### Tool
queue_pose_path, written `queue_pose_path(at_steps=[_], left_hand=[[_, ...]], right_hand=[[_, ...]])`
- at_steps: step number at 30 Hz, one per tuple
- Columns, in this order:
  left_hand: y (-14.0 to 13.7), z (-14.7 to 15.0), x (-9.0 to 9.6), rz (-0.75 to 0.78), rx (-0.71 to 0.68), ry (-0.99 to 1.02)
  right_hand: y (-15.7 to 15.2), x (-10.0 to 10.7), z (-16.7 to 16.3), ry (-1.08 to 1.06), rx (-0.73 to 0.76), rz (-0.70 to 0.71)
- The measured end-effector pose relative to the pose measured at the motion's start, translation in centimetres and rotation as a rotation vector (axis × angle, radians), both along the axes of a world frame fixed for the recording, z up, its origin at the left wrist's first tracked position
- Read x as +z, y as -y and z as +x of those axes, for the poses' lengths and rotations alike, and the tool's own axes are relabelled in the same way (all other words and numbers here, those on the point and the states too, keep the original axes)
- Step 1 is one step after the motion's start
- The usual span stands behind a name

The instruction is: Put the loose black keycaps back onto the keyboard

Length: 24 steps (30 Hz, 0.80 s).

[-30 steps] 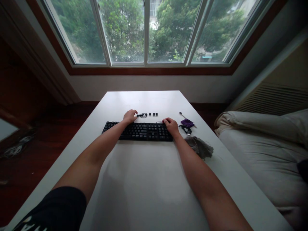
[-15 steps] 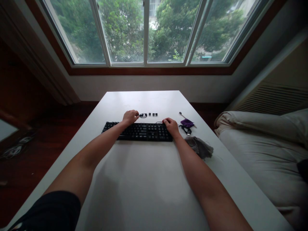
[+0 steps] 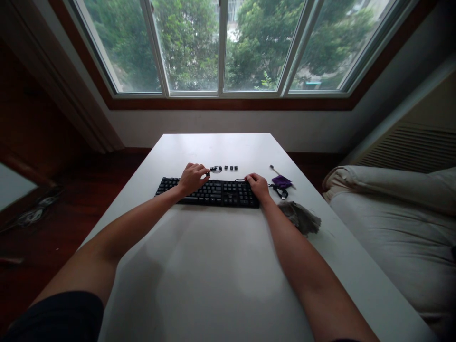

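Observation:
A black keyboard [image 3: 213,194] lies across the white table. My left hand [image 3: 192,178] is over its far edge, left of the middle, with thumb and forefinger pinched on a small black keycap [image 3: 207,174]. Just beyond those fingers lies a thin wire loop with small black pieces [image 3: 216,169]. Three loose keycaps [image 3: 231,167] sit in a row to its right. My right hand [image 3: 258,186] rests at the keyboard's far right corner, fingers closed together beside a thin dark cable [image 3: 240,179]. Whatever those fingertips hold, if anything, is hidden.
Right of the keyboard lie a purple cloth [image 3: 282,181], a dark-tipped stick [image 3: 274,169], a coiled black USB cable [image 3: 281,193] and a crumpled grey cloth [image 3: 302,218]. A sofa [image 3: 384,228] stands beyond the table's right edge. The window [image 3: 221,61] is ahead.
My left hand has drawn back from beside the wire loop towards the keyboard, with the keycap between its fingers. My right hand stays at the keyboard's corner. The view has shifted slightly.

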<state>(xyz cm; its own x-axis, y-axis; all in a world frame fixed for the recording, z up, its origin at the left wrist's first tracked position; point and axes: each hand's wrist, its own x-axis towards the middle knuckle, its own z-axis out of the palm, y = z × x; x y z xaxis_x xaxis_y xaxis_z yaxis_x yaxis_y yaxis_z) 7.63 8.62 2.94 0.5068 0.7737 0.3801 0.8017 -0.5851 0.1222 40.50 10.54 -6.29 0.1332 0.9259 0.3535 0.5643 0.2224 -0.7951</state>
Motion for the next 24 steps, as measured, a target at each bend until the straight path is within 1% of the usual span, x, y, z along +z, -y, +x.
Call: queue_pose_path(at_steps=[4, 11, 15, 19, 24], left_hand=[[0.0, -0.3, -0.3, -0.018, 0.003, 0.011], [-0.7, -0.6, -1.2, -0.092, 0.060, -0.011], [-1.5, -0.7, -1.6, -0.167, 0.088, -0.024], [-2.6, -0.4, -2.1, -0.234, 0.145, -0.042], [-4.1, 0.1, -2.9, -0.354, 0.205, -0.012]], right_hand=[[-0.1, 0.0, 0.0, -0.006, 0.000, 0.003], [0.1, 0.2, -0.1, -0.011, -0.007, -0.014], [0.1, 0.3, -0.1, -0.009, -0.005, -0.008], [0.1, 0.2, -0.1, -0.005, -0.010, -0.010], [0.1, 0.3, -0.1, -0.001, -0.012, -0.015]])
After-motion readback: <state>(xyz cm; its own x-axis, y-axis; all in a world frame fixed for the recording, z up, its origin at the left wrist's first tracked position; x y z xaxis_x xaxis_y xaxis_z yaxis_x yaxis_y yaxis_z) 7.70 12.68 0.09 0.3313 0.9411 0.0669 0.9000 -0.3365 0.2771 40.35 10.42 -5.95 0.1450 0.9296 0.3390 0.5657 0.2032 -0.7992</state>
